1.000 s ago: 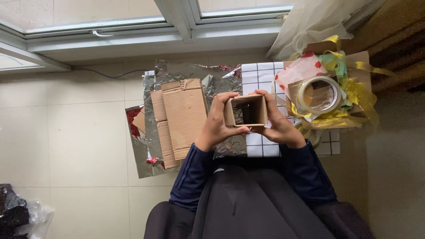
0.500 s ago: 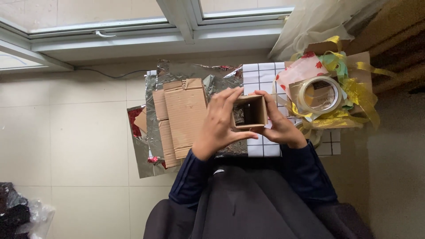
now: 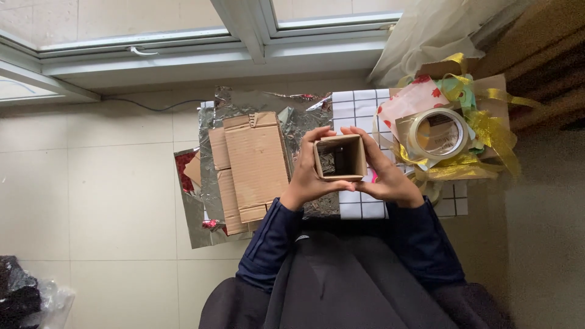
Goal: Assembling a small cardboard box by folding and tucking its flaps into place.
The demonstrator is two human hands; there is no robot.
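Both hands hold a small open cardboard box [image 3: 339, 158] up above the floor, its open side facing the camera so the dark inside shows. The left hand [image 3: 308, 176] wraps its left wall, fingers curled over the top edge and thumb along the bottom; the right hand [image 3: 384, 173] clasps the right wall the same way, fingers closed against the card. The box hangs over a white gridded sheet [image 3: 359, 109] and crinkled silver foil [image 3: 292, 119]. Just left of the left hand lies flattened cardboard [image 3: 253, 164] on the foil. Near the right hand sits a tape roll [image 3: 437, 133] on another cardboard piece, amid gold ribbon [image 3: 487, 131] and a white paper with red marks [image 3: 411, 100]. Dark blue sleeves [image 3: 271, 244] run down to the person's dark lap. All this lies on a pale tiled floor [image 3: 91, 201] below a window frame [image 3: 244, 36].
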